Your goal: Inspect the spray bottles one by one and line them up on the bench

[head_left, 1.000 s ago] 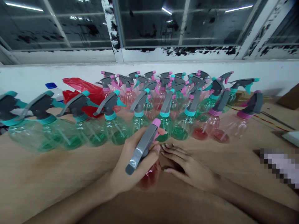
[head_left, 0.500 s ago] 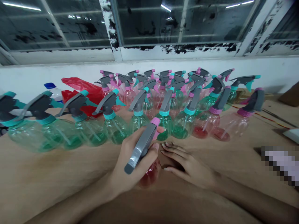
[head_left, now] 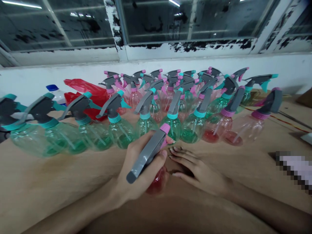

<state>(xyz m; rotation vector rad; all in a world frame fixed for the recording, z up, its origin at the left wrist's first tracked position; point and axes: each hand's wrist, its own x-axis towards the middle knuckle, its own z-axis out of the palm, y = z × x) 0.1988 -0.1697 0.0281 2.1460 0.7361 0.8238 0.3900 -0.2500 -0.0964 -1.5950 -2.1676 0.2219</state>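
Along the left of the desk point(head_left: 48, 185) stands a row of green spray bottles point(head_left: 60, 139), shoulder to shoulder, their grey-and-teal triggers all leaning the same way. Behind them are a blue-capped bottle point(head_left: 54, 92) and a red plastic bag point(head_left: 85, 92) against the wall.

In the middle, close to the person, the left hand point(head_left: 136, 175) is closed round the neck of a pink spray bottle point(head_left: 158, 182). Its fingers are curled under the grey trigger head point(head_left: 146, 155), which juts back towards the wrist. The bottle stands on the desk just in front of the row, tilted a little, with red liquid in its base.

The right hand point(head_left: 198, 170) lies flat and spread on the desk, holding nothing. Its fingertips are just beside the bottle and the left hand's fingers; I cannot tell whether they touch the plastic.

Further right, the front row continues with pink bottles point(head_left: 220, 125), and a tight cluster of mixed bottles point(head_left: 170, 84) is packed behind.

The risks, as I see it:

- **Crowding:** The held bottle's nozzle end is near the green bottle right behind it, and a nudge forward could tip one into its neighbours.
- **Squeezing:** The grip sits on the trigger assembly, so a squeeze could send spray over the desk.
- **Slipping:** A hold that high on a tilted bottle could let the base slide out.
- **No second grip:** The flat right hand gives no hold if the bottle does slip.
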